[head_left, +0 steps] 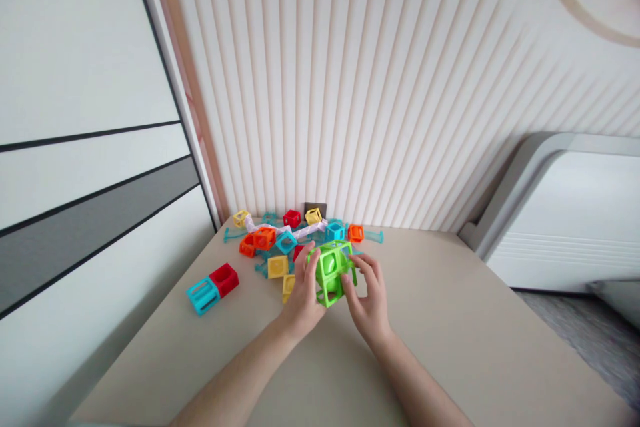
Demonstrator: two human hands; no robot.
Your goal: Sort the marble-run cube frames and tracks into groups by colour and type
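Between my two hands, raised over the table, is a block of joined green plastic cubes (333, 265) with open window-like sides. My left hand (304, 290) is closed on its left side, thumb and fingers against the frame. On the other side, my right hand (369, 293) grips the block with the thumb at its near face and the fingers at its right edge. Just behind my left hand lie yellow cubes (277, 267), one of them partly covered by it. A red cube there is mostly hidden behind the fingers.
A blue cube (203, 295) joined to a red cube (225, 279) lies at the left of the table (440, 327). Several orange, blue, red and yellow cubes (264, 237) with clear blue pieces and a whitish strip (305, 231) are heaped near the ribbed wall (350, 113).
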